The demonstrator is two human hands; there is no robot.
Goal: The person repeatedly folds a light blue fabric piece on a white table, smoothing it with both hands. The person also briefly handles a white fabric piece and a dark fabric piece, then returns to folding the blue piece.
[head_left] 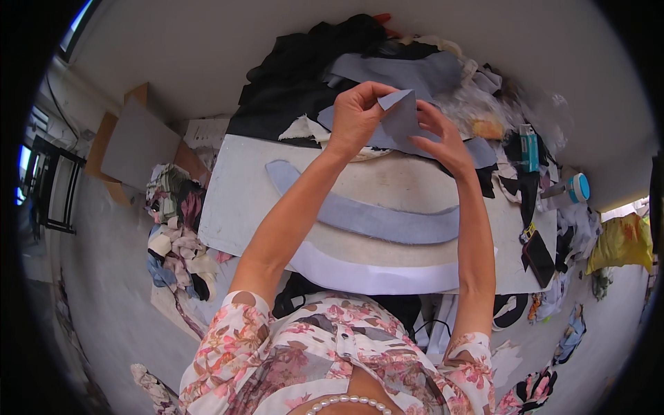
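Note:
Above the far part of the work table, my left hand [356,116] pinches the upper left of a grey-blue fabric piece [399,123], whose top corner is folded over. My right hand [443,138] is at the piece's right edge, fingers loosely curled and thumb apart from them; whether its fingertips touch the cloth is hard to tell. Beneath my forearms a curved blue-grey fabric strip [387,220] lies on the table, its cut edge slightly frayed. Nearer to me is a curved white strip [373,275], partly covered by my arms.
Black cloth [290,83] and grey fabric [408,72] are heaped along the table's [232,200] far side. On the right are a phone [538,257], a teal box [529,149] and a round teal-and-white item [579,187]. Scraps [183,235] pile up on the left, near a cardboard box [135,145].

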